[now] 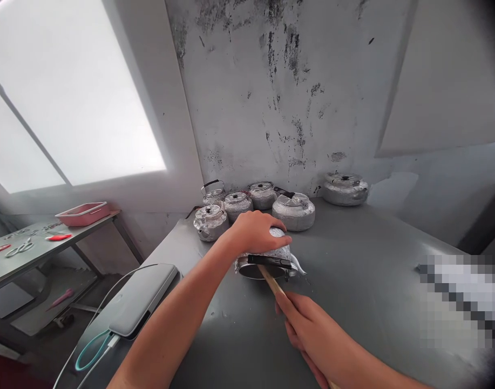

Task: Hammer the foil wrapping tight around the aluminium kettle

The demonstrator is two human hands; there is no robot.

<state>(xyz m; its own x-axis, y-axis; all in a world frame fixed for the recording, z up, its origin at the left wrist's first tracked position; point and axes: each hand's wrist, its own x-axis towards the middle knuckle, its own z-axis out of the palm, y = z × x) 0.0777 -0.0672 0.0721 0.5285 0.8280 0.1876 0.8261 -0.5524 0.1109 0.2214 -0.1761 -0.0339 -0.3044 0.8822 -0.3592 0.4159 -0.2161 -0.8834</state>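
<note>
A silvery dented kettle (280, 253) lies tipped on the grey table (332, 302), its dark round mouth facing me and its spout out to the right. My left hand (260, 231) is curved over the upper side of this kettle and grips it. A dark handle bar (269, 262) crosses just above the mouth. My right hand (307, 329) is closed around a wooden stick (285, 305), whose far end goes into the kettle's mouth. What is on that end is hidden inside.
Several more silvery kettles (293, 215) stand along the table's back by the stained wall (247, 108). A grey power bank (144, 302) with cables lies at the left edge. On a side table (81, 232) are a pink basket (83, 215) and scissors (20, 247).
</note>
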